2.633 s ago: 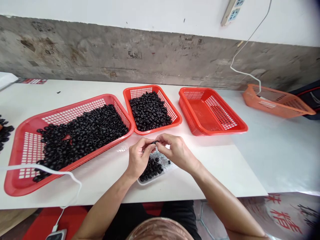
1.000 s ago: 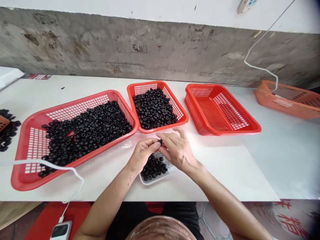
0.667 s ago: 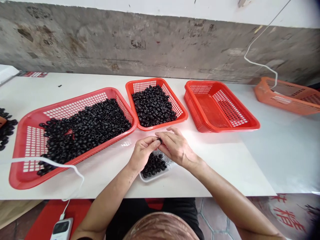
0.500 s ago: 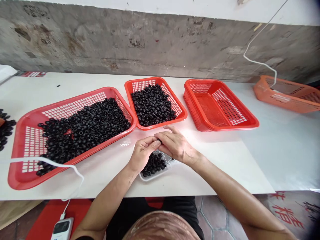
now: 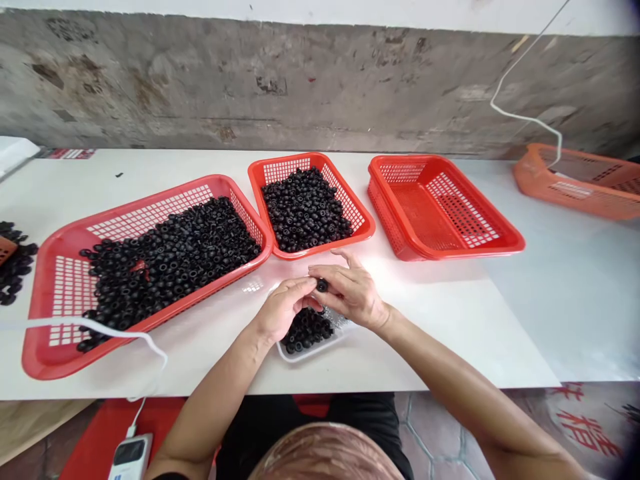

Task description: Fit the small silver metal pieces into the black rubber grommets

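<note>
Over a clear plastic tray (image 5: 295,357) my two hands meet. A small round black part (image 5: 323,285) with a hole in it sits between the fingers of my right hand (image 5: 354,291). The fingertips of my left hand (image 5: 286,307) are pinched against the part's left side. Black parts (image 5: 306,331) fill the left of the tray, and tiny clear or silvery pieces (image 5: 336,319) lie at its right, partly hidden under my hands.
Two red baskets of black parts, a long one (image 5: 50,267) at left and a smaller one (image 5: 370,227) at centre, stand beyond the tray. Stacked red baskets (image 5: 425,220) stand right, an orange basket (image 5: 575,193) far right. A white cable (image 5: 115,329) hangs at left.
The black part, mostly covered by my fingers before, now shows its holed face. My left hand's fingers have shifted around it.
</note>
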A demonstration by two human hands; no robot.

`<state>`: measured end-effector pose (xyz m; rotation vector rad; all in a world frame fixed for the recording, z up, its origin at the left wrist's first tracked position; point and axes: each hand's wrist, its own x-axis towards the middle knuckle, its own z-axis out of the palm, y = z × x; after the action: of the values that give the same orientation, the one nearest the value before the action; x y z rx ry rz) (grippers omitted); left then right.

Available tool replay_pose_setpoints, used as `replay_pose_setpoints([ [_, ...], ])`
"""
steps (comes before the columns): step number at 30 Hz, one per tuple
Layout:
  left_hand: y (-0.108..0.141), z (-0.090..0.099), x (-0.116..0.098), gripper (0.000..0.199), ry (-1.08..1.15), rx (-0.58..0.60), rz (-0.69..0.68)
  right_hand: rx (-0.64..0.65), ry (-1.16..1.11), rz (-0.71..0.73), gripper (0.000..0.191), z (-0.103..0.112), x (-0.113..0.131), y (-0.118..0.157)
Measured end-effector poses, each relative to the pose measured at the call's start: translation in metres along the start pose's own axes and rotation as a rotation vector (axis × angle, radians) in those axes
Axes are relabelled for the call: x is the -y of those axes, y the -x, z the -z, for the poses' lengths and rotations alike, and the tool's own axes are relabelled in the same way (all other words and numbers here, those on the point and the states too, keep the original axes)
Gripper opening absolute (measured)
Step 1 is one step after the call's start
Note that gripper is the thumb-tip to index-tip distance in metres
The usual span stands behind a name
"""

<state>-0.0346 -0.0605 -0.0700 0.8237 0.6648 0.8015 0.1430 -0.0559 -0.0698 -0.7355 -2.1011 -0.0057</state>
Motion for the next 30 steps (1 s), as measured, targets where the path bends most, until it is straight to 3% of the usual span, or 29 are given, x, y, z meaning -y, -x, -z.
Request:
replay_pose_setpoints([
  [4, 0.0, 0.005, -0.003, 0.031, 0.054, 0.039, 0.082, 0.039, 0.005, 0.023, 0.029, 0.002, 0.002, 0.004],
  [10, 0.0, 0.001, -0.006, 0.027, -0.058, -0.041, -0.069, 0.055, 0.11, 0.031, 0.034, 0.001, 0.002, 0.007],
  [15, 0.0, 0.0, -0.01, 0.029, -0.159, 0.034, -0.052, 0.005, 0.056, -0.055, 0.039, -0.004, 0.004, 0.005],
  [19, 0.0, -0.001, -0.01, 0.03, -0.196, -0.047, -0.113, -0.031, 0.017, -0.044, 0.036, -0.009, 0.003, 0.003],
  [25, 0.001, -0.003, -0.007, 0.032, -0.214, -0.066, -0.135, -0.01, 0.083, 0.124, 0.037, -0.007, -0.002, 0.006],
  [30, 0.001, -0.001, -0.007, 0.039, -0.269, -0.169, -0.242, -0.015, 0.15, 0.02, 0.041, 0.005, -0.006, -0.002],
])
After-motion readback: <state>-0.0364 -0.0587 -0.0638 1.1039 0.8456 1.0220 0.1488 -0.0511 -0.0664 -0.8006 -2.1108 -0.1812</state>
